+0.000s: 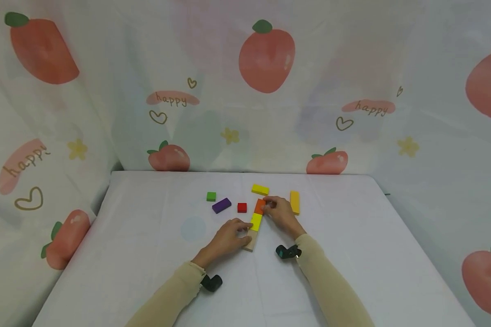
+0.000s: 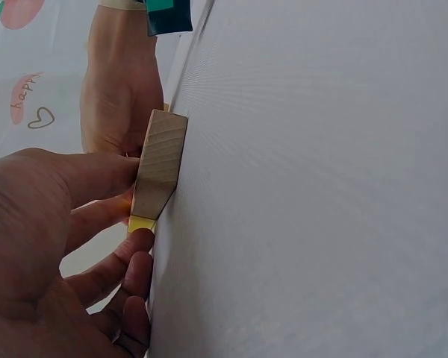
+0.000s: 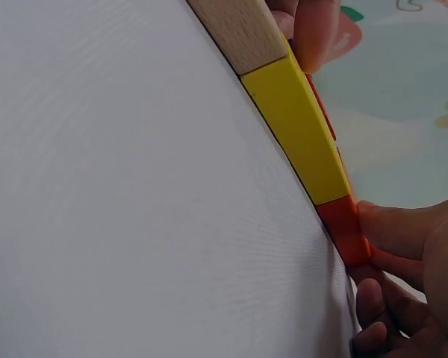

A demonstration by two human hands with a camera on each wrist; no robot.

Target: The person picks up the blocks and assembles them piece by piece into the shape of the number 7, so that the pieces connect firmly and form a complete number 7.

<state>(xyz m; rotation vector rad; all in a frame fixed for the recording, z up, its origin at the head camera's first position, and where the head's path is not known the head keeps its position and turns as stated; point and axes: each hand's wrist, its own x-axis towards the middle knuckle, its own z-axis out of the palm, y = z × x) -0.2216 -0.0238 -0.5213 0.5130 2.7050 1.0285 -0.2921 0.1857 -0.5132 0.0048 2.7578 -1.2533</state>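
A plain wooden block (image 1: 250,244), a yellow block (image 1: 255,221) and an orange block (image 1: 259,205) lie end to end in a slanted row on the white table. My left hand (image 1: 228,237) is at the near end, its thumb touching the wooden block (image 2: 161,160) and its index fingertip on the yellow one. At the far end, my right hand (image 1: 281,214) pinches the orange block (image 3: 345,231) between thumb and fingers. Seen from the right wrist, the yellow block (image 3: 299,134) meets both neighbours without a visible gap.
Left of the row lie a red block (image 1: 242,207), a purple block (image 1: 222,205) and a green block (image 1: 211,196). Beyond it is another yellow block (image 1: 260,189), and a longer yellow-orange block (image 1: 295,202) lies behind the right hand. A patterned curtain (image 1: 266,127) surrounds the table (image 1: 155,218).
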